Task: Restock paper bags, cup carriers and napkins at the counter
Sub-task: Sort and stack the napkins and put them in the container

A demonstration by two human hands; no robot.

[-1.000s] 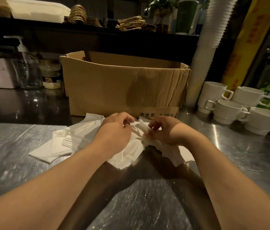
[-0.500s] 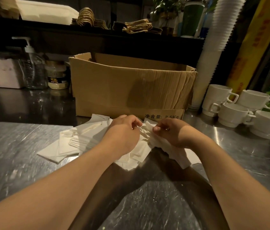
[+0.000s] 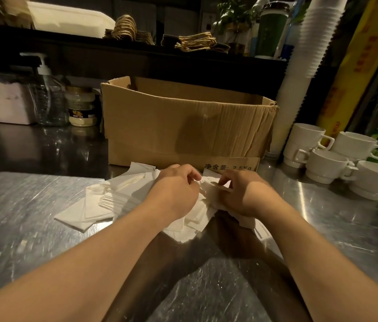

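Pinching soft crumpled white napkins (image 3: 123, 194): left hand (image 3: 176, 191), right hand (image 3: 241, 194).

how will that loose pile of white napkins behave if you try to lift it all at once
Probably floppy: the napkins are thin sheets, crumpled where the left hand and right hand pinch them. Likely very light and apt to slide apart, since they lie fanned and unaligned on the smooth metal counter. Squaring them first should help.

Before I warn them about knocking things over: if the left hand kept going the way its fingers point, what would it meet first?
Probably the right hand: the left hand points rightward across the napkins, fingertips nearly touching it.
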